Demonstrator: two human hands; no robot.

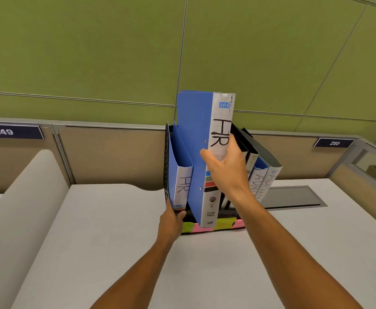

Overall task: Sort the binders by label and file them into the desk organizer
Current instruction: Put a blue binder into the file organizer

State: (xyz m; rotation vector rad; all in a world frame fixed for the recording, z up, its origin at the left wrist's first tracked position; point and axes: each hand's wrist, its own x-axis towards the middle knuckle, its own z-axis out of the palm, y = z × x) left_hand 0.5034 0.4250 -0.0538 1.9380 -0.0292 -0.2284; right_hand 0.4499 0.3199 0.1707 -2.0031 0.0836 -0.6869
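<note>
Right hand (pixel 224 168): thumb on the blue cover, fingers wrapped round the white spine of a blue HR binder (pixel 205 157), gripping it about mid-height, just below the handwritten "HR". The binder stands nearly upright, its top (with a blue "SRS" tag) rising well above the hand, its lower end down at the front of the black desk organizer (pixel 166 166); whether it rests fully on the organizer's floor cannot be told. Left hand (pixel 171 221): grips the organizer's lower left front corner, thumb on the front edge. Second HR binder (pixel 182 181): blue, seated in the leftmost slot, just left of the held one. ADMIN binders (pixel 264 181): two at least, leaning rightward in the right-hand slots, behind the right wrist. Sticky notes (pixel 198 228): pink and yellow-green, along the organizer's front edge. The organizer stands on a pale desk (pixel 205 275), against a partition bearing number plates 249 (pixel 3 131) and 250 (pixel 334 143).
</note>
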